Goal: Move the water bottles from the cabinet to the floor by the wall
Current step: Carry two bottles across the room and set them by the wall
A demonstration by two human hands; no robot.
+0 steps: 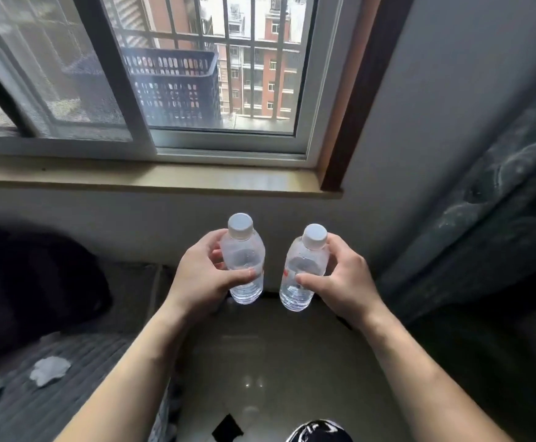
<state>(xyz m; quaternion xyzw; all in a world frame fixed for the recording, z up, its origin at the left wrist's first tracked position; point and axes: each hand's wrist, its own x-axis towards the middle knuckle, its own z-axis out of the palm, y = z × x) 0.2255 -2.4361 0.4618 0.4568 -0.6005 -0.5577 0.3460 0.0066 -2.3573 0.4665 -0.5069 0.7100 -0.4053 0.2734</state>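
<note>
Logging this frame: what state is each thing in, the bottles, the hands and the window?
left bottle: capped, roughly upright, held; floor contact unclear.
right bottle: capped, roughly upright, held; floor contact unclear.
left hand: grips the left bottle around its body.
right hand: grips the right bottle around its body.
window: cannot tell whether open or shut.

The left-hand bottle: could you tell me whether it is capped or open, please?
Capped: a white cap sits on the left-hand bottle, which the left hand grips.
</note>
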